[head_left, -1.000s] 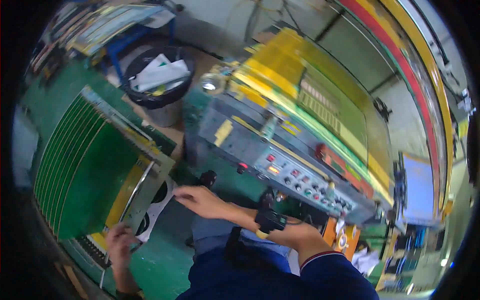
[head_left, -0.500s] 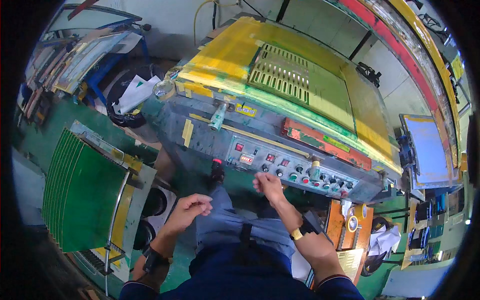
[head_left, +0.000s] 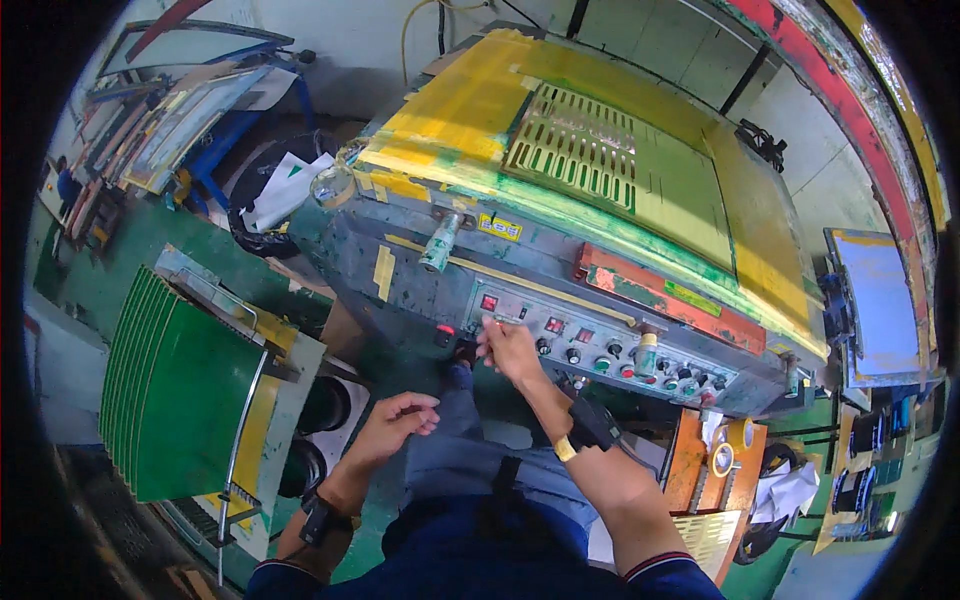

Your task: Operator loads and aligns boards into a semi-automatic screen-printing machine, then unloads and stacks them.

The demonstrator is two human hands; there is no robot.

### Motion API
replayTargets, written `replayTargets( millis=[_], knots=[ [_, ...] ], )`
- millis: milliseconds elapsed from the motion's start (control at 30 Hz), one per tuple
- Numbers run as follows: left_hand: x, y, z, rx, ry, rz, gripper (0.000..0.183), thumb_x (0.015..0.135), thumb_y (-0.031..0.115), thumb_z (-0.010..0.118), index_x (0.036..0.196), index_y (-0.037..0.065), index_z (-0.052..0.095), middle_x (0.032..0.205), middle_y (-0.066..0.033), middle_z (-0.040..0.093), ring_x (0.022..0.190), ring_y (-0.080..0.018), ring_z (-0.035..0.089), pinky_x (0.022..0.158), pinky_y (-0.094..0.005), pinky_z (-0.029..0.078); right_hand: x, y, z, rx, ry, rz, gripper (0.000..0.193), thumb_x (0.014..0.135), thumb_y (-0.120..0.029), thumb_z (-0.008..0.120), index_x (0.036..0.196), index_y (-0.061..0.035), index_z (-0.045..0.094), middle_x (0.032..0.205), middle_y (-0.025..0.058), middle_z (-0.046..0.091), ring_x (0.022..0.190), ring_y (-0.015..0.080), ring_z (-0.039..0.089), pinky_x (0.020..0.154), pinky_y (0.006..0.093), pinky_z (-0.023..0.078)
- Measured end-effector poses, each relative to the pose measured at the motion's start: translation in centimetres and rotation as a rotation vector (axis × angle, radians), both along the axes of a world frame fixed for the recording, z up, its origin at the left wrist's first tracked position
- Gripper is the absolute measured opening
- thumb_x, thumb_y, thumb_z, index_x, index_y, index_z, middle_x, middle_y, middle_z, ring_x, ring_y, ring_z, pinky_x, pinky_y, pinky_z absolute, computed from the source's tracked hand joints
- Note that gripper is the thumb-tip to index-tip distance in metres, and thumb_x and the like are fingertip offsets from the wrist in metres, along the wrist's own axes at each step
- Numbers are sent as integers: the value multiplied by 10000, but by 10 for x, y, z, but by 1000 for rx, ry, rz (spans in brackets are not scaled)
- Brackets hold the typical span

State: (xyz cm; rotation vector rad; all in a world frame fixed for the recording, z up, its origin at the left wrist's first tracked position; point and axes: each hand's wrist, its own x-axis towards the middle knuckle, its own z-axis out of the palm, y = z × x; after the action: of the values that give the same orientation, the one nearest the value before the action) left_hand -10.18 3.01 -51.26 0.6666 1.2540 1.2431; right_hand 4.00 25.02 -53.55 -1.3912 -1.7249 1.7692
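Observation:
My right hand (head_left: 508,352), its fingers curled in, is in front of the left part of a grey control panel (head_left: 541,307) with knobs, red-lit switches and buttons. It hides the spot below the first red switch (head_left: 489,302); I cannot tell whether it touches the panel. My left hand (head_left: 397,426) hovers lower, left of my legs, fingers loosely bent and nothing in them. Above the panel spreads the machine's table, covered in yellow tape (head_left: 440,130). A slotted green-and-metal plate (head_left: 573,150) lies on it. A red mushroom button (head_left: 445,335) sits left of my right hand.
A rack of green sheets (head_left: 190,400) stands close on my left. Behind it is a black bin (head_left: 262,240) with paper. To the right, an orange-topped stand (head_left: 687,447) carries tape rolls (head_left: 721,459). A red-and-yellow frame (head_left: 850,130) rises at upper right.
My right hand has moved left along the control panel, over its left end. My left hand stays low, slightly further right in view. The whole view has shifted a little.

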Motion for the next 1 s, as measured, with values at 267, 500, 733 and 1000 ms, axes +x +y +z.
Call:
replayTargets(
  millis=[267, 500, 733, 1000],
  knots=[
    [-5, -5, -5, -16, -17, 52, 209, 924, 67, 566, 1115, 5, 624, 924, -103, 657, 832, -163, 634, 752, -289, 524, -25, 33, -8, 223, -316, 24, 564, 958, -427, 458, 678, 20, 659, 578, 100, 643, 525, 181, 640, 560, 318, 523],
    [-12, -12, -3, -25, -35, 84, 236, 914, 88, 570, 1125, -9, 612, 948, -120, 652, 857, -188, 635, 758, -311, 525, -27, 26, 0, 147, -267, 78, 571, 958, -445, 458, 677, 6, 665, 567, 97, 630, 501, 178, 617, 540, 320, 504],
    [-18, -6, -9, -45, -4, 62, 238, 916, 76, 559, 1135, -3, 612, 945, -112, 652, 857, -176, 630, 762, -299, 525, 41, -50, 68, 70, -95, 436, 488, 956, -425, 509, 837, 21, 667, 621, 67, 627, 508, 123, 578, 508, 268, 481],
    [-37, 30, 39, 91, 92, 47, 253, 882, 66, 575, 1123, -2, 613, 924, -104, 646, 838, -177, 635, 767, -311, 531, 202, -16, 239, 693, -128, -106, 222, 923, -211, 598, 920, -1, 668, 722, 51, 636, 673, 105, 587, 615, 269, 483]
  ],
)
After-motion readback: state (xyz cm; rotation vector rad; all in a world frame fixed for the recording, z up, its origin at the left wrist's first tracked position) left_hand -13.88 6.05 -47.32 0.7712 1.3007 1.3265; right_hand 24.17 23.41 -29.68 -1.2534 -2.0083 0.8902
